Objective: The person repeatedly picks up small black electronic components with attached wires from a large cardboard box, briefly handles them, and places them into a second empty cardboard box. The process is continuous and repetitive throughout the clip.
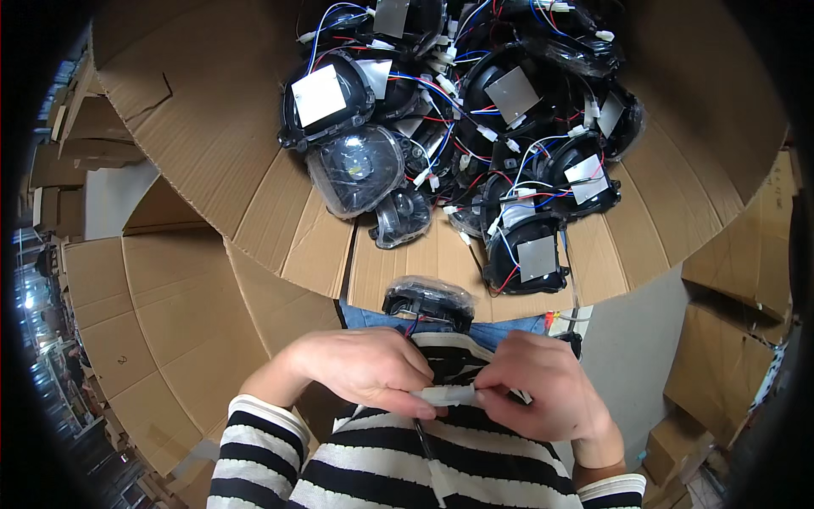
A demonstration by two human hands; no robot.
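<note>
In front of my striped shirt, both hands meet at a small whitish, partly see-through piece (448, 395). My left hand (369, 371) pinches its left end between thumb and fingers. My right hand (536, 386) is closed at its right end, with the fingertips curled in. A thin black cable (421, 439) hangs below the left thumb and runs to a white end (441, 483) over the shirt. Just beyond the hands, a black lamp with a clear cover (429, 301) rests at my lap, by the cardboard edge. What exactly the whitish piece is I cannot tell.
On a large cardboard sheet (407, 270) ahead lies a heap of black lamps (509, 93), with clear covers, silvery plates, coloured wires and white connectors. One lamp (536, 256) sits near the sheet's edge. Cardboard boxes stand at left (127, 314) and right (721, 365).
</note>
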